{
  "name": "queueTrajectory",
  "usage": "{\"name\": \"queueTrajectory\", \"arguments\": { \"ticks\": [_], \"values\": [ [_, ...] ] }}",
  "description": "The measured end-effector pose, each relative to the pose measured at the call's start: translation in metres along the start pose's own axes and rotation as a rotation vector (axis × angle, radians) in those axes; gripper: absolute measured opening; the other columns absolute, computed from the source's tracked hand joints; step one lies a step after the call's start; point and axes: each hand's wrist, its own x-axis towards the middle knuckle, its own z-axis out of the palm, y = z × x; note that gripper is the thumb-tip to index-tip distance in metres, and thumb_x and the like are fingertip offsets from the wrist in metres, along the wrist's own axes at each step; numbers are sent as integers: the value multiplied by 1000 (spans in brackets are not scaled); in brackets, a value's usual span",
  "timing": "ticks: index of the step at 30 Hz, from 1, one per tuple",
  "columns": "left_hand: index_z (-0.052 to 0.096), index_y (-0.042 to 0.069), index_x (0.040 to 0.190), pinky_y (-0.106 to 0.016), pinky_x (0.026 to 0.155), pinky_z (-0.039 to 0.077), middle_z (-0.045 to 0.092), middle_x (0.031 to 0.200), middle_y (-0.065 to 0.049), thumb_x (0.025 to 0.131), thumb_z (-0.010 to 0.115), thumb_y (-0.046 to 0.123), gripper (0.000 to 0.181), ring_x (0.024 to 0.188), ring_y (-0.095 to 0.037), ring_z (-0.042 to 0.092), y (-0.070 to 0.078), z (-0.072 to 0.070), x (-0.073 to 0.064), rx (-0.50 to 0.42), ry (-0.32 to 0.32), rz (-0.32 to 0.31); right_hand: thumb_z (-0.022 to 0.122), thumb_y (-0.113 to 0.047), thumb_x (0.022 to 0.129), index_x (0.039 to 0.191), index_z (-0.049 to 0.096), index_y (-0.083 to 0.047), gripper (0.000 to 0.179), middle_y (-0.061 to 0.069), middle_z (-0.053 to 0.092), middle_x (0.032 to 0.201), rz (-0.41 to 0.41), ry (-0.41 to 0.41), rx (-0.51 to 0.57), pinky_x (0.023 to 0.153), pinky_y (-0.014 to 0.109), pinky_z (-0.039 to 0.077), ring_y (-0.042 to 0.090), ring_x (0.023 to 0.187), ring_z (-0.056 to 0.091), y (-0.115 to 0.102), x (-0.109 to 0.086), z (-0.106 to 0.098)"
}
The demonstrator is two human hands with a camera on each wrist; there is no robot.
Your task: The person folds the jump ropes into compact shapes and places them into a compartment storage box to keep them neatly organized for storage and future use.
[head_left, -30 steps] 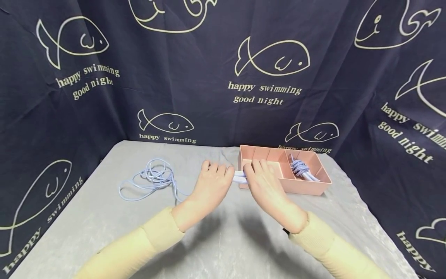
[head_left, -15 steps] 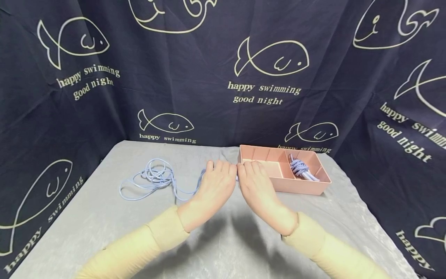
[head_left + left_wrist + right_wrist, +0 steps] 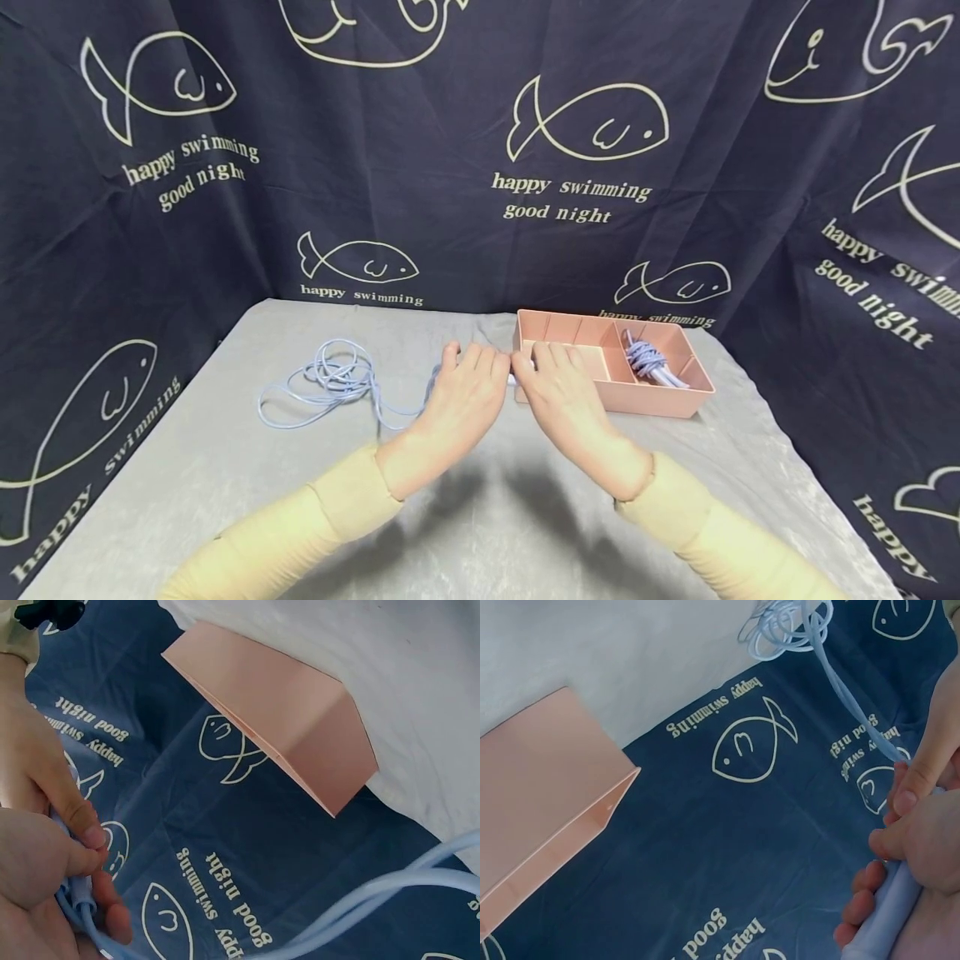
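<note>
My left hand (image 3: 463, 398) and right hand (image 3: 561, 398) are almost touching above the table, fingers curled around a light blue jump rope. In the right wrist view its pale handle (image 3: 891, 904) lies in my right hand's grip. My left hand pinches the rope near the handle ends; the left wrist view shows blue cord (image 3: 86, 911) at those fingers. From there the cord runs left to a loose tangle (image 3: 337, 383) on the table. The fingers hide most of both handles.
A pink box (image 3: 645, 402) with compartments stands behind and right of my right hand. Its right compartment holds another blue jump rope (image 3: 647, 360), wound into a bundle. Grey cloth (image 3: 480, 533) covers the table, and a dark fish-print curtain (image 3: 450, 167) hangs around it.
My hands have come closer together, with the right hand shifting left and then slightly back. The handles that showed between them are now mostly covered. More cord shows left of my left hand.
</note>
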Motion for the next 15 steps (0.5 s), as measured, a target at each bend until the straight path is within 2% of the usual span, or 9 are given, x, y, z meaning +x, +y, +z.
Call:
{"name": "queueTrajectory", "arguments": {
  "ticks": [5, 8, 10, 12, 15],
  "values": [
    [54, 8, 95, -44, 86, 34, 56, 83, -4, 91, 40, 9, 15, 81, -21, 49, -5, 1, -3, -65, -13, 1, 47, -8, 89, 92, 50, -8, 5, 10, 48, 81, -6, 3, 29, 67, 38, 37, 30, 75, 46, 5, -2, -2],
    [53, 8, 93, -44, 86, 34, 55, 82, -3, 92, 43, 11, 11, 80, -20, 49, -6, 2, -5, -72, -7, 10, 47, -14, 90, 90, 49, -9, 5, 9, 49, 86, -11, -2, 55, 69, 40, 37, 30, 78, 46, 5, -2, -4],
    [53, 9, 92, -44, 86, 34, 55, 81, -3, 91, 50, 15, 7, 79, -20, 50, -7, 2, -5, -88, -8, 14, 46, -17, 90, 90, 49, -9, 8, 8, 50, 88, -13, -2, 53, 70, 40, 38, 29, 79, 47, 5, -1, -4],
    [52, 9, 93, -45, 86, 34, 56, 83, -3, 87, 59, 20, 15, 81, -20, 50, -9, 1, -5, -128, -17, 4, 44, -20, 90, 90, 50, -10, 12, 7, 49, 87, -13, 13, 44, 68, 39, 37, 29, 78, 47, 6, -2, -5],
    [52, 8, 99, -46, 88, 34, 56, 92, -4, 80, 71, 31, 36, 88, -22, 51, -16, -2, -4, -227, -23, -26, 42, -19, 89, 93, 50, -10, 13, 7, 49, 84, -3, 35, 13, 64, 38, 35, 29, 75, 46, 10, -3, -6]
  ]
}}
